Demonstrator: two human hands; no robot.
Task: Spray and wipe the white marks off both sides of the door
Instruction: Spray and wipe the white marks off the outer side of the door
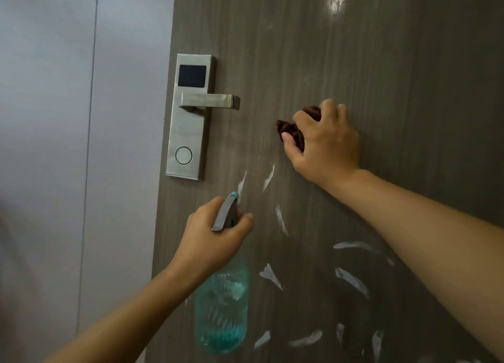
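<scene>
Two hands up at the grey-brown wood-grain door. Right hand grips a bunched dark red-brown cloth, pressed to the door panel right of the brushed steel lever handle on its electronic lock plate. Left hand is wrapped round the neck of a clear plastic spray bottle with blue liquid, nozzle toward the door. White smear marks sit mostly below the cloth, around the bottle.
</scene>
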